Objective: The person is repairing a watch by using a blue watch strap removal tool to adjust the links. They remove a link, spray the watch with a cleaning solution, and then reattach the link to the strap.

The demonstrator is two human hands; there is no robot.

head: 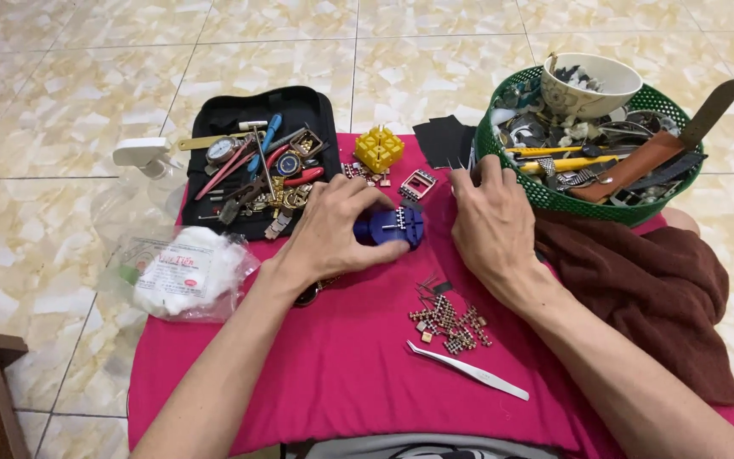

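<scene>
My left hand (337, 228) is closed around a blue watch-link remover tool (394, 226) lying on the pink cloth (358, 374). My right hand (488, 217) rests fingers-down on the cloth beside the green basket (545, 197), its fingertips near a black pad (443, 140); I cannot see anything in it. Between the hands lies a small square metal watch case (419, 184). A pile of loose watch-band links (450, 324) and metal tweezers (467, 371) lie on the cloth near my right forearm.
A black open tool case (258, 161) with pliers and screwdrivers lies at the left, a yellow holder block (379, 148) behind. The basket holds a bowl (589, 83), straps and watch parts. A brown towel (656, 289) is at right, a bag of cotton (187, 272) at left.
</scene>
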